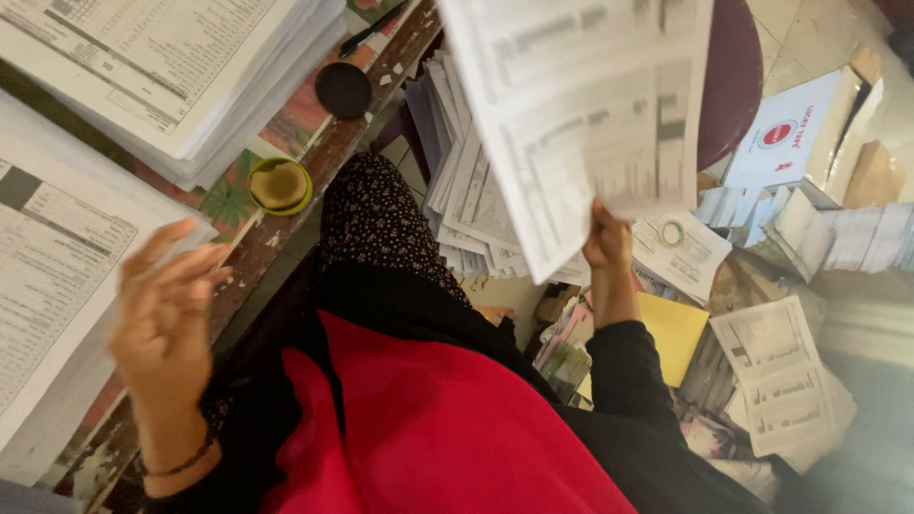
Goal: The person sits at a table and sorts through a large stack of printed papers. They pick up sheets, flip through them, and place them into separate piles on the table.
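head view: right hand pinches the printed sheets rising above its fingers, while left hand hovers spread, empty, beside the bench stack.

Sheets in the right hand: white w/ grey print & shaded table blocks. Paper stacks on the table: same white/grey. Tablecloth: floral, green leaves, pink-orange. Small dish: yellow-green rim, tan inside. Round lid: black. Cloth on lap: bright red; garment black w/ tiny pale dots. Folder: yellow. Box: white w/ red mark.
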